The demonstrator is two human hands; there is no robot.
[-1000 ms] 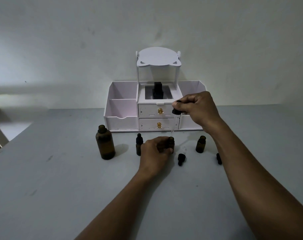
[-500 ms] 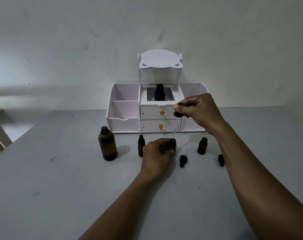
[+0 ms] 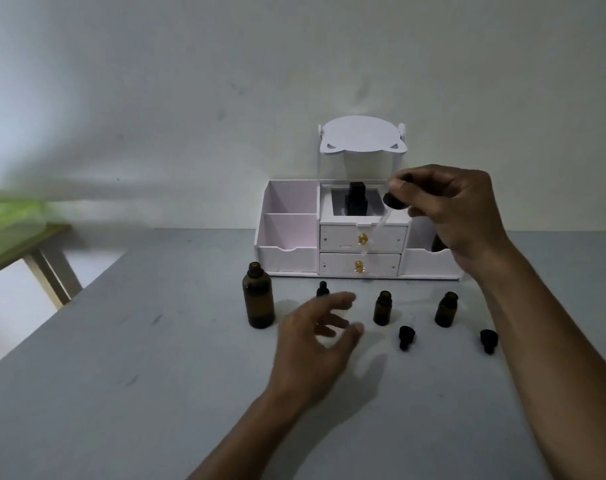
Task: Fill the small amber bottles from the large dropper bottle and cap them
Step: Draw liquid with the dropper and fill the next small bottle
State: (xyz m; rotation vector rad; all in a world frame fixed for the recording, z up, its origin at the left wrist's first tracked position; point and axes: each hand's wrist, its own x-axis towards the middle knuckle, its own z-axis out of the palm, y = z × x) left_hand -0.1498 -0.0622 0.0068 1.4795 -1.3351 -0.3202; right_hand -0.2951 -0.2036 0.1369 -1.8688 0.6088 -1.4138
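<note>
The large amber bottle [image 3: 258, 299] stands uncapped at the left of the row on the grey table [image 3: 156, 393]. My right hand [image 3: 453, 209] pinches the black-bulbed dropper [image 3: 393, 201] in the air, its glass tube slanting down-left in front of the drawers. My left hand [image 3: 315, 341] hovers with fingers spread, holding nothing, just left of an uncapped small amber bottle [image 3: 382, 308]. Another uncapped small bottle [image 3: 446, 309] stands further right. A capped small bottle [image 3: 323, 289] shows behind my left fingers. Two black caps [image 3: 406, 337] [image 3: 488, 340] lie in front of the small bottles.
A white organiser [image 3: 287, 237] with two gold-knobbed drawers, side bins and a raised mirror panel stands at the back against the wall; a black item sits in its top recess. A wooden table with something green is off to the left.
My left hand let go of the middle small bottle and drew back left with fingers spread. My right hand lifted the dropper up away from that bottle. The camera shifted left.
</note>
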